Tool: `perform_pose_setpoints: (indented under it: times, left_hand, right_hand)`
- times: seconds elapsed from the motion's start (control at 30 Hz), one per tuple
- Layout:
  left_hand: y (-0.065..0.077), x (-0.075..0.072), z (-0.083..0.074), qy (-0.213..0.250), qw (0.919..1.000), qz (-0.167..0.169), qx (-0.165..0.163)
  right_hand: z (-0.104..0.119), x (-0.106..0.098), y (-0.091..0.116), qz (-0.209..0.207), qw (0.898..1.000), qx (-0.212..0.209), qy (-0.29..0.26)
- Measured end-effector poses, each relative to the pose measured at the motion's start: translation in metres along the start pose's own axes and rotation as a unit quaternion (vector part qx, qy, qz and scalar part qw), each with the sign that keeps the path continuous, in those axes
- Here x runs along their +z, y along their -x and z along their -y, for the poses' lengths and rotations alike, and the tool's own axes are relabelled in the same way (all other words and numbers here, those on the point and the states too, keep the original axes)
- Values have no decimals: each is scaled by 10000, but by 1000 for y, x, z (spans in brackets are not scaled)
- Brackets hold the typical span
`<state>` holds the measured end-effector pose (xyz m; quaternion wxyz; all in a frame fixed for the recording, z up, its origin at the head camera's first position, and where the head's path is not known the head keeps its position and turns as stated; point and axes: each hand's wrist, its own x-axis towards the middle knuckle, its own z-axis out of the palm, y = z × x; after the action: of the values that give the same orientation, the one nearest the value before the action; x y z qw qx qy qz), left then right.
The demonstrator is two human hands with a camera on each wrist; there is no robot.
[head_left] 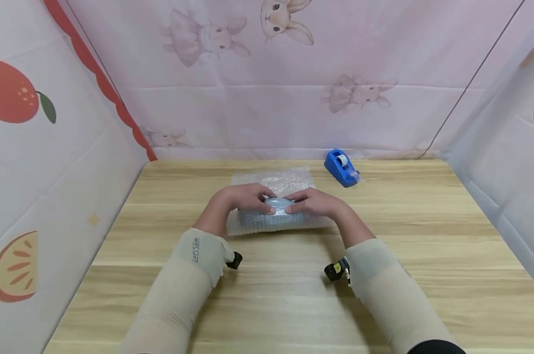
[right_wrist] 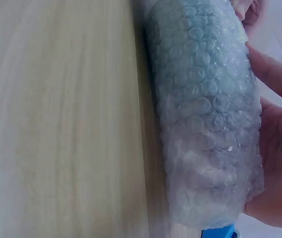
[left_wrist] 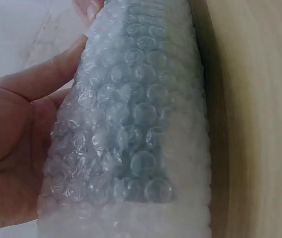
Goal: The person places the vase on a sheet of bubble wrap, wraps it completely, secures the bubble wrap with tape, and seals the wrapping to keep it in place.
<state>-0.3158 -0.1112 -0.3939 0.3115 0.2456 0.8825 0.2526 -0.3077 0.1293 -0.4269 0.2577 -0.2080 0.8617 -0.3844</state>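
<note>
A sheet of bubble wrap [head_left: 273,225] lies on the table, its near part folded up over a pale blue rounded object [head_left: 279,202] whose kind I cannot tell. From the left, my left hand [head_left: 250,197] grips the wrapped object, thumb on the near side and fingers over the far side. My right hand [head_left: 316,202] grips its right end the same way. The left wrist view shows the bubble wrap [left_wrist: 131,114] curved over a bluish shape, with the left palm [left_wrist: 12,144] behind. Behind the wrap [right_wrist: 200,99] in the right wrist view is the right hand [right_wrist: 280,144].
A blue tape dispenser [head_left: 340,168] stands at the back right of the wooden table [head_left: 275,305], beyond the wrap. Printed cloth walls [head_left: 267,113] enclose the back and both sides. Small black cameras [head_left: 234,260] sit at both wrists.
</note>
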Motion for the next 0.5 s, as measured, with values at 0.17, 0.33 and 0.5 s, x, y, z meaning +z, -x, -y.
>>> perform_pose_setpoints:
  times: [0.17,0.33,0.5]
  left_hand:
    - [8,6,-9,-335,9990,-300,-51]
    - [29,20,-39,-1261,9859,-1086,-206]
    - [31,51,-56,-2291,9614,-1520,-128]
  right_hand:
    - [-3,-1,-2,86,10000,43,22]
    - [-3,-2,-2,285,9995,87,-73]
    - [1,-4,1,264,9993,-28,260]
